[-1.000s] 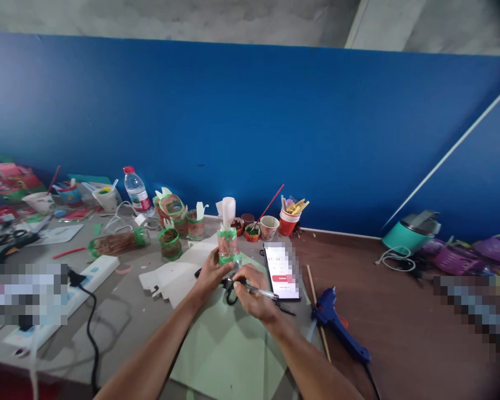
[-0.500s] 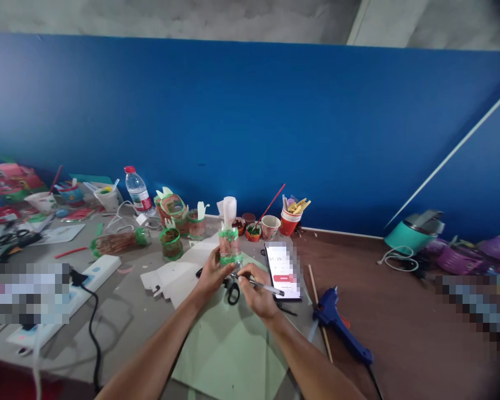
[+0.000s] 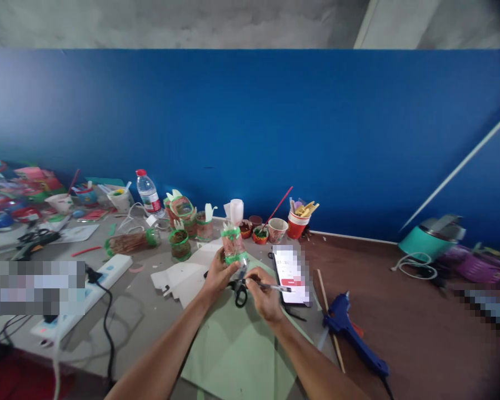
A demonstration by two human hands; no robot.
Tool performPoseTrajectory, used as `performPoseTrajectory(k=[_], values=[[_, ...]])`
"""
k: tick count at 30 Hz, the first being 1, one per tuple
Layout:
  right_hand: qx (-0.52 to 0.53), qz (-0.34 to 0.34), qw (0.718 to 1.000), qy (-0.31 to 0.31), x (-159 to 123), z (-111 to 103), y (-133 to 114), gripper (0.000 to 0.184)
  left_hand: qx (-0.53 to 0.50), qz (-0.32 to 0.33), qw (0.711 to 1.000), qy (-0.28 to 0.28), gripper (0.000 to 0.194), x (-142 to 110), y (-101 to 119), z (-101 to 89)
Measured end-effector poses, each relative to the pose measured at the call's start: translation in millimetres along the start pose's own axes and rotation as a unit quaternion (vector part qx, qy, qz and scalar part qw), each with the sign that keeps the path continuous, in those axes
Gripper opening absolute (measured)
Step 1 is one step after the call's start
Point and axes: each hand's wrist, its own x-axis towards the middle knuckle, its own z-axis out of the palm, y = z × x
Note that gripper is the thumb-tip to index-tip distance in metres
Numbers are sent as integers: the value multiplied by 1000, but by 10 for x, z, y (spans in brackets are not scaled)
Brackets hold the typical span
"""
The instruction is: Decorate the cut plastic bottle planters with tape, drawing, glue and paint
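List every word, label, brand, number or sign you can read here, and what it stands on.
Nothing reads clearly enough to quote.
Phone: digits and a red button with lettering; blurred and partly pixelated.
Water bottle: red and white label, print too small.
Paper cup: printed marks, too blurred.
Held container and pen: no lettering can be made out.

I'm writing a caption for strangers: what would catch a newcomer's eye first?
Probably the big blue partition behind the table. Next, near the centre, the left hand holding a green-banded container and the right hand a pen. Then the blue glue gun, lower right.
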Motion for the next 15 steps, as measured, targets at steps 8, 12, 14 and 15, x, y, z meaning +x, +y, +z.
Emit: performPoseTrajectory(k=[8,12,14,15], values=[[7,-5,1000,-16,-21,17,52,19,17,51,999,9,70,-90,25,38],[18,-3,1000,-8,-10,22,75,22,58,77,995,36,67,-85,73,8],[24,5,1000,2,-3,31,81,25,70,84,993,45,66,-77,107,-11],[24,7,1000,6,-1,37,84,26,77,87,992,49,66,-75,125,-18]])
